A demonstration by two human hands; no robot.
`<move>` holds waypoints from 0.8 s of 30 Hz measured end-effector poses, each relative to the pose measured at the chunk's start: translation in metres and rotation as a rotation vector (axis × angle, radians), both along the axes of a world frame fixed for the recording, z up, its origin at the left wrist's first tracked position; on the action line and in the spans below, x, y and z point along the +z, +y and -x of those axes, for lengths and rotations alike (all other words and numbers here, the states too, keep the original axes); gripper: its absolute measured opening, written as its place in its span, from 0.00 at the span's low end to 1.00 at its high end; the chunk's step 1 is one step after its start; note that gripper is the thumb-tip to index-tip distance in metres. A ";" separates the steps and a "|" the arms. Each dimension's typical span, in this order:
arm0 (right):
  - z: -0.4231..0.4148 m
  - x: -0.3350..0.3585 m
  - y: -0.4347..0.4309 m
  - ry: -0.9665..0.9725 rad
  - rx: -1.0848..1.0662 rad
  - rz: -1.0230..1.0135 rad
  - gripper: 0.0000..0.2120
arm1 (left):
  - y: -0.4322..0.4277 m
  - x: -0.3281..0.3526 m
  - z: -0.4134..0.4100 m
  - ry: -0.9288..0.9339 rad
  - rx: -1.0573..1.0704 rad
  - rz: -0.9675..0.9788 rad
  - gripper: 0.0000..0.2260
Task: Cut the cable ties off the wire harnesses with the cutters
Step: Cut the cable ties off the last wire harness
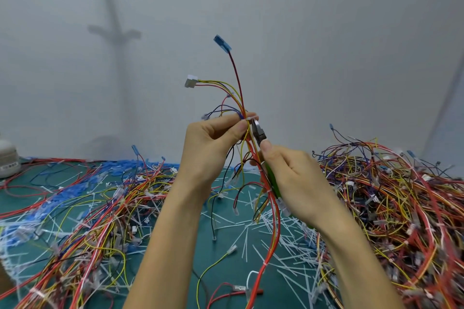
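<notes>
Red, yellow, black and purple wires form the wire harness held upright in mid-air above the green desk. The left hand pinches the bundle near its upper branching point, its fingers curled round the wires just beside a white cable tie. The right hand grasps the green-handled cutters, thumb pressed against the dark head; the jaws stand at the cable tie, touching it or very nearly so, and whether they have closed on it cannot be told. Above the grip, a red lead rises to a blue connector, and thinner wires bend leftward to a white connector. Below the hands, the harness hangs down towards the desk, with further white ties visible along its red wires. Loose cut ties litter the desk surface between two heaps of harnesses: the left heap, which includes many blue terminals, and the taller right heap. A plain grey wall closes the background.
</notes>
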State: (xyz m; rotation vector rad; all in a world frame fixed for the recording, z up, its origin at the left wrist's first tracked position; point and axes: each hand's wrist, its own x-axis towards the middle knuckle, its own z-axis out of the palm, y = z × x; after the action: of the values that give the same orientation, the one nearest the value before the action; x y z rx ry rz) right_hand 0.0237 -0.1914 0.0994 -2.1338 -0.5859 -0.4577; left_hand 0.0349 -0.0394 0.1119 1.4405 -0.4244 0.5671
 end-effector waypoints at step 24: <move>-0.001 -0.001 -0.004 0.027 -0.043 -0.044 0.29 | -0.004 0.000 0.002 0.011 0.023 -0.098 0.12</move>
State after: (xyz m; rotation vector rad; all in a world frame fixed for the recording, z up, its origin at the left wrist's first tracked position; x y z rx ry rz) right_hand 0.0248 -0.1959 0.0984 -2.1103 -0.5115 -0.4608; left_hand 0.0326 -0.0435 0.1119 1.5434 -0.4322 0.5625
